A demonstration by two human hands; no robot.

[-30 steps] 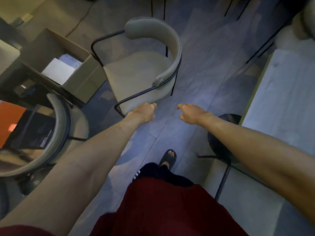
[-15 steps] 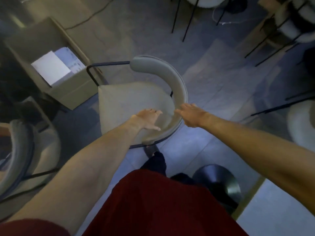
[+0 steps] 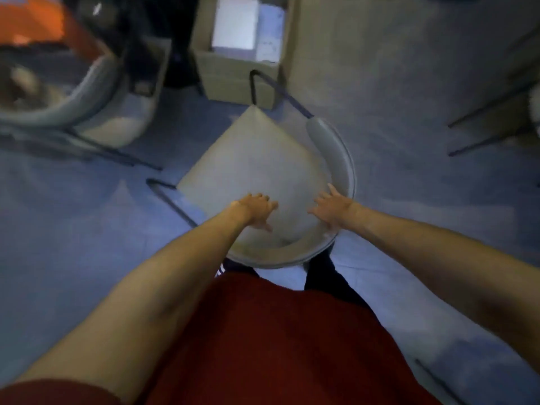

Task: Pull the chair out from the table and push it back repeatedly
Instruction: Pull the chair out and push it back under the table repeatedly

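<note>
Both the left hand (image 3: 254,210) and right hand (image 3: 333,208) hover spread wide, holding nothing, over the chair (image 3: 251,176). The step appears to be reaching for its curved backrest (image 3: 336,153); next, both must close on it.

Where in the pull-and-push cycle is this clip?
Done: chair stands on open floor, no table visible around it. In hand: left hand and right hand reach open over its backrest, no grip closed. Left: grasp and move it; repetition count unknowable.
</note>
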